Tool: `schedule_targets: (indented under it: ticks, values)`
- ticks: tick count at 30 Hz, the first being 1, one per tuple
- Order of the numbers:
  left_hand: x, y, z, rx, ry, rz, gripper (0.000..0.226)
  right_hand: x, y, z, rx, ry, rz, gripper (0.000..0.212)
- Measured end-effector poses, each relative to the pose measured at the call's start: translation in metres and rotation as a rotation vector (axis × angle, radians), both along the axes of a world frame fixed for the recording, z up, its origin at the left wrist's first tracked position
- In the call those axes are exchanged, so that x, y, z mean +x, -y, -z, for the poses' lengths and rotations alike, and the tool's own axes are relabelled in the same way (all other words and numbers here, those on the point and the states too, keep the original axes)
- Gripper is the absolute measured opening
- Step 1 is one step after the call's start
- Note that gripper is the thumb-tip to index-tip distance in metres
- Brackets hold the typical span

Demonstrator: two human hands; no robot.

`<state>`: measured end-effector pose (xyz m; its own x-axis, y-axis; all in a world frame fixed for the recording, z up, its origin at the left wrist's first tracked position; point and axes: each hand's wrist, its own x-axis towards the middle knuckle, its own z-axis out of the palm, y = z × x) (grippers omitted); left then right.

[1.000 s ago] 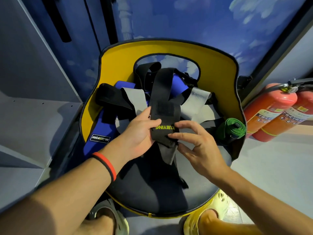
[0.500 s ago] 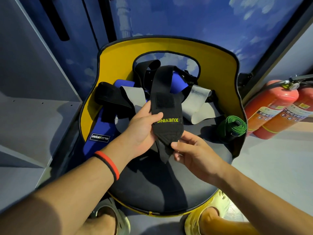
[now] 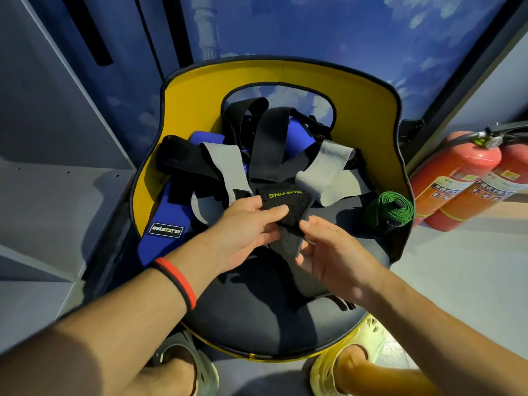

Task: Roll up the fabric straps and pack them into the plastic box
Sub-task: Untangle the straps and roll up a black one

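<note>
Both hands are working the black XUEYING strap (image 3: 288, 202) just above the chair seat (image 3: 257, 318). The left hand (image 3: 243, 227) is pinching its folded end and the right hand (image 3: 337, 252) is gripping the loose tail underneath. The pile of blue, grey and black straps (image 3: 225, 164) is lying toward the backrest, and the rolled green strap (image 3: 390, 208) is sitting at the seat's right edge.
</note>
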<state>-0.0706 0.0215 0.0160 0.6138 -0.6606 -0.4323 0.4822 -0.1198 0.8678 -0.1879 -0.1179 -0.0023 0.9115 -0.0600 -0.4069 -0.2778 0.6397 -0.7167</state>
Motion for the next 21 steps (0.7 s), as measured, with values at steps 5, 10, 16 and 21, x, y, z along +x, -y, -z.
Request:
schedule_targets:
  ticks: [5, 10, 16, 21]
  values:
    - [-0.006, 0.003, 0.0, 0.226, 0.393, -0.075, 0.034, 0.003, 0.0, -0.006, 0.006, -0.038, 0.038, 0.022]
    - [0.002, -0.011, 0.002, 0.138, 1.139, 0.339, 0.071, 0.008, 0.004, -0.019, 0.015, -0.168, 0.115, 0.005]
    - [-0.005, -0.002, 0.003, 0.128, 0.639, 0.077, 0.013, 0.006, 0.006, -0.029, -0.374, -0.023, 0.195, 0.019]
    - [-0.003, 0.001, -0.004, 0.053, 0.363, -0.016, 0.016, 0.004, 0.01, -0.025, -0.941, 0.14, 0.281, 0.012]
